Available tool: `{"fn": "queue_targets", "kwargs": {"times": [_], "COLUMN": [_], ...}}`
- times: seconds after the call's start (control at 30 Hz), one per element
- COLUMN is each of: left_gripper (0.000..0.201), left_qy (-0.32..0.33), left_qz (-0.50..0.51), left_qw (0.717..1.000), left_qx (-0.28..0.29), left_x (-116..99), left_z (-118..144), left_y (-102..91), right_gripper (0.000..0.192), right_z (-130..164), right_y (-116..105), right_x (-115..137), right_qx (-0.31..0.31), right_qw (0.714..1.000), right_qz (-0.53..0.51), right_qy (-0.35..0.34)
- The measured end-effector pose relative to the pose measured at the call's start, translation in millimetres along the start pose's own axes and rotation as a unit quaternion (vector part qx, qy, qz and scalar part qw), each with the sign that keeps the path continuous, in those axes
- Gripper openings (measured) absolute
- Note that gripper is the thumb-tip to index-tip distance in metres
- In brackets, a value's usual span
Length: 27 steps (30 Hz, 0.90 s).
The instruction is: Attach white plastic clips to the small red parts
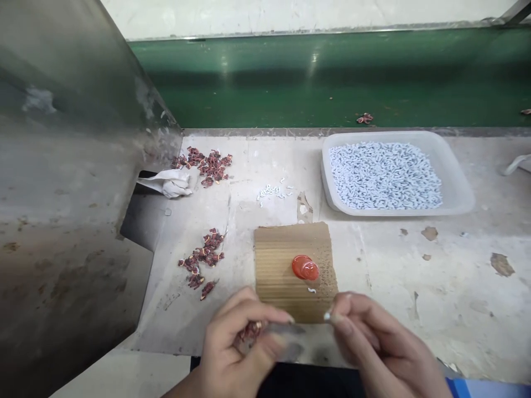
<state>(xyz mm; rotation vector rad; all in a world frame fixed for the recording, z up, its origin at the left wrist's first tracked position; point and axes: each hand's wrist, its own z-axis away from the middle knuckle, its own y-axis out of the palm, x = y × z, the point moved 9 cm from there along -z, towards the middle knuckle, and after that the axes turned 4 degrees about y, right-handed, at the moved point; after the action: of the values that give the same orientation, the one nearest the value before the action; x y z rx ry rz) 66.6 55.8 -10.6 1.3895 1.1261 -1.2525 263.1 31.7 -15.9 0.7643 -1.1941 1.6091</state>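
Note:
My left hand (pixel 244 342) is closed around small dark-red pieces (pixel 251 331) that show inside its curled fingers. A blurred grey shape (pixel 286 334) sticks out past its thumb and forefinger; I cannot make out what it is. Close by on the right, my right hand (pixel 369 342) pinches a tiny pale, whitish piece (pixel 327 316) between thumb and forefinger. Just beyond both hands lies a cardboard square (pixel 276 249). It bears a glossy orange-red blob (pixel 301 266) and one small white curved piece (pixel 312 290).
Right of the cardboard, a clear plastic tub (pixel 456 193) holds many pale curved pieces (pixel 385 171). Some lie loose (pixel 269 192) on the worktop. Dark-red clusters (pixel 203 257) sit at left, beside a white cloth (pixel 172 182) and metal panel (pixel 74 193). A green belt (pixel 257 83) runs behind.

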Motion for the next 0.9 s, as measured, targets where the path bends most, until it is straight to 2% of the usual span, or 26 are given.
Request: {"fn": "queue_targets", "kwargs": {"times": [0.03,0.07,0.1,0.13,0.27,0.37,0.5,0.6,0.77,0.9], "left_gripper": [0.024,0.029,0.031,0.030,0.024,0.023,0.034,0.038,0.036,0.041], "left_qy": [-0.045,-0.081,-0.111,-0.133,-0.167,-0.140,-0.093,-0.076,-0.108,-0.125], "left_qz": [-0.009,-0.017,-0.023,-0.027,-0.025,-0.037,-0.014,-0.005,0.007,0.061], "left_qw": [0.999,0.996,0.993,0.991,0.986,0.989,0.995,0.997,0.994,0.989], "left_qx": [-0.006,-0.008,-0.010,-0.008,-0.013,-0.036,-0.037,-0.029,-0.031,-0.041], "left_x": [7,11,15,18,22,15,5,0,2,-1], "left_z": [1,2,3,4,2,-6,-16,-19,-12,-10], "left_y": [-5.9,-11.4,-16.6,-20.9,-32.7,-38.9,-39.7,-39.0,-36.3,-28.9], "right_gripper": [0.019,0.013,0.011,0.010,0.017,0.027,0.036,0.031,0.036,0.037], "right_z": [-4,-7,-9,-13,-16,-8,5,15,23,24], "right_y": [-10,-14,-15,-16,-10,-5,-9,-1,11,12], "right_x": [14,23,27,26,24,27,24,20,20,25], "right_qx": [-0.043,-0.069,-0.081,-0.085,-0.044,-0.017,-0.003,0.030,0.047,0.050], "right_qw": [0.986,0.954,0.925,0.908,0.863,0.828,0.816,0.797,0.760,0.746], "right_qz": [0.127,0.227,0.294,0.328,0.420,0.468,0.469,0.473,0.498,0.507], "right_qy": [-0.102,-0.181,-0.227,-0.244,-0.275,-0.308,-0.337,-0.373,-0.414,-0.429]}}
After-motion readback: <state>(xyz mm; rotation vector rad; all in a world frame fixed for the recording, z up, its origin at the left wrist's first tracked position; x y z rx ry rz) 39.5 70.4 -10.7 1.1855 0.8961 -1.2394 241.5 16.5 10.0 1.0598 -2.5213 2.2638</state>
